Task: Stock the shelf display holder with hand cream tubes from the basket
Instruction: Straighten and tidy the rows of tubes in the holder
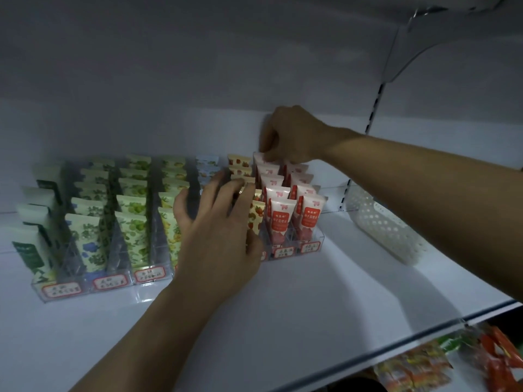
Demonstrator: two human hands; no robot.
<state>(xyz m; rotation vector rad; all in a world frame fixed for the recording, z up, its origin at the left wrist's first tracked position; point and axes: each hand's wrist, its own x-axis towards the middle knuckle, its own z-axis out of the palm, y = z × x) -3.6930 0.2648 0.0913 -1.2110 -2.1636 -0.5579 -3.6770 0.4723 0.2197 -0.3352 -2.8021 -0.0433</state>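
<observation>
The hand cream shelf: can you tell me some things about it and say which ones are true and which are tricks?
1. The right hand pinches the top of a red-and-white tube at the back of its row. True.
2. The white basket sits left of the display holder. False: it stands on the right, on the shelf.
3. The left hand grips a tube lifted high. False: its spread fingers rest against the strawberry tubes in the holder.
4. The holder's front carries red-bordered labels. True.
5. The green tubes lie flat. False: they stand upright in rows.
</observation>
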